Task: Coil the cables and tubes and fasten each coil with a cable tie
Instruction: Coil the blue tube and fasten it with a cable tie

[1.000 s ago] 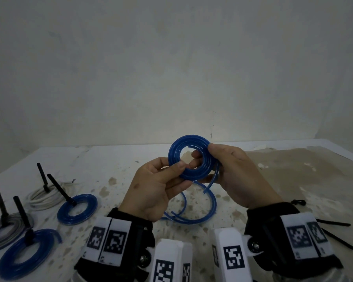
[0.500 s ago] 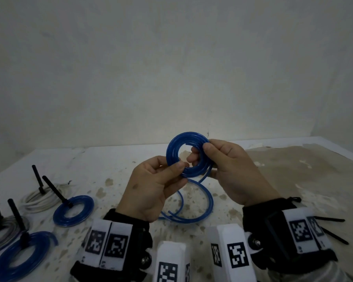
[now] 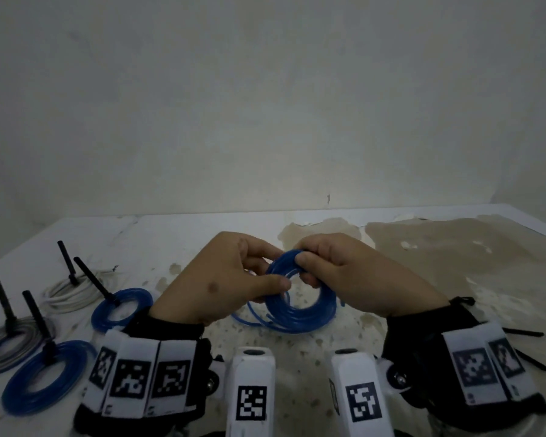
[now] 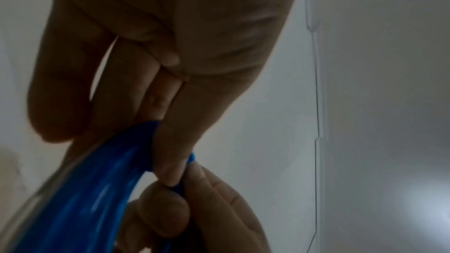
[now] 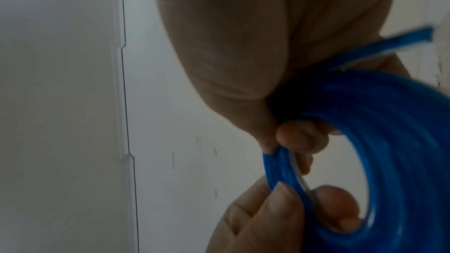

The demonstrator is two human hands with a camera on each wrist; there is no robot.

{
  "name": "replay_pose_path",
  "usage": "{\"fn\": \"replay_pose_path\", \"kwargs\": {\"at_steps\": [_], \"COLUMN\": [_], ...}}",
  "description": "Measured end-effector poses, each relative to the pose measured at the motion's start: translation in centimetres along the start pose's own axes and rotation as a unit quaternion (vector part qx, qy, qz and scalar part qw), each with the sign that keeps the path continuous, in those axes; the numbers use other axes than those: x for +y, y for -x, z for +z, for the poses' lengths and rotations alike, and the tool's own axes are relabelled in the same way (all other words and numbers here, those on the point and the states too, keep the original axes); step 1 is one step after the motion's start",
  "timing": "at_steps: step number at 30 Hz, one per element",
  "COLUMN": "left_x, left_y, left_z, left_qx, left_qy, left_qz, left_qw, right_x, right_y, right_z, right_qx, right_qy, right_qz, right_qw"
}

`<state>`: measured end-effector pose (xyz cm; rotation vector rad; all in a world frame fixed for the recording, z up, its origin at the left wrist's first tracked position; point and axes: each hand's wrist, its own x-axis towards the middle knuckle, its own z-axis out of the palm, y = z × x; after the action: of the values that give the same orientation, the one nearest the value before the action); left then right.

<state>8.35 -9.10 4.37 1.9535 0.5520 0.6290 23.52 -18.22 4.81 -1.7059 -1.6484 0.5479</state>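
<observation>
- Above the table [image 3: 202, 234], just off its stained top, I hold the blue tube coil [image 3: 300, 313] between both hands, so the turns cannot spring apart while I wind.
- My left hand [image 3: 221, 279] pinches the near-left side of the coil, thumb on top and fingers curled under; that grip keeps the stacked loops flat against one another.
- My right hand [image 3: 356, 275] is curled over the coil's far rim, thumb and forefinger nipping the turns together, the other fingers tucked through the hole.
- A little loose tube hangs below the coil toward the table, and in the right wrist view a cut end juts out past my palm; I judge the winding nearly finished.
- Left of the coil lie four fastened coils, among them a small blue one [image 3: 122, 305] and a white one [image 3: 73, 293], each with a black tie tail sticking up.
- Right of the coil, beyond my wrist, spare cable ties [image 3: 522, 333] wait within reach for the next step.
</observation>
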Motion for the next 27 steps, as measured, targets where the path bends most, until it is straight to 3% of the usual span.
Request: {"fn": "replay_pose_path", "kwargs": {"at_steps": [3,7,11,17,21,27], "left_x": [-0.1,-0.5,-0.8,-0.6,-0.3,-0.3], "left_y": [-0.2,-0.8,-1.1,-1.0,-1.0,-1.6], "left_z": [0.5,1.2,1.6,1.9,2.7,2.9], "left_qx": [0.004,0.066,0.084,-0.036,-0.018,0.057], "left_qy": [0.085,0.198,0.252,0.226,0.317,0.345], "left_qz": [-0.013,-0.02,-0.024,-0.028,-0.062,-0.066], "left_qw": [0.996,0.978,0.964,0.973,0.946,0.934], "right_x": [0.4,0.9,1.0,1.5,1.1,1.3], "right_y": [-0.1,-0.3,-0.3,-0.1,-0.1,-0.9], "right_z": [0.0,-0.2,-0.3,-0.6,-0.3,0.5], "right_qx": [0.037,0.05,0.059,0.041,0.037,0.1], "right_qy": [-0.129,-0.276,-0.225,-0.072,-0.031,-0.063], "right_qz": [0.034,0.046,0.046,0.005,0.0,-0.003], "right_qw": [0.99,0.959,0.971,0.997,0.999,0.993]}}
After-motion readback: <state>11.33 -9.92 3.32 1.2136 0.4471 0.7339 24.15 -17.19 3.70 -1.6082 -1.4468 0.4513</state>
